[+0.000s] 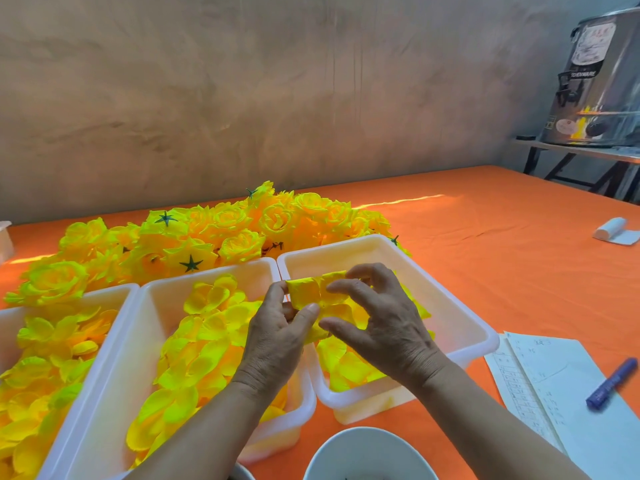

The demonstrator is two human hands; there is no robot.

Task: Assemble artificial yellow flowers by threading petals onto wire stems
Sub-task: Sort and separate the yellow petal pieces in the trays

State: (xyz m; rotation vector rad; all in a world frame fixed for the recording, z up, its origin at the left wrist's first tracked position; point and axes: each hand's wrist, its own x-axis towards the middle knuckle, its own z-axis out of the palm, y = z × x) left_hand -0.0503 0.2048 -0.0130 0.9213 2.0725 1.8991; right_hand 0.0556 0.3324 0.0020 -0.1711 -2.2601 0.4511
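Both hands meet above the right white tray (460,327), working a yellow petal piece (313,289). My left hand (277,337) pinches the piece between thumb and fingers from the left. My right hand (384,323) holds its right side with curled fingers and thumb. No wire stem shows; it may be hidden by the hands. Loose yellow petals fill the middle tray (156,303) and the left tray (114,299). A heap of finished yellow flowers (214,230) with green star-shaped backs lies behind the trays.
Orange cloth (485,237) covers the table. At the right lie paper sheets (554,386) with a blue marker (611,384) on them. A white bowl (367,455) sits at the near edge. A white roll (614,230) and a steel urn (602,77) stand far right.
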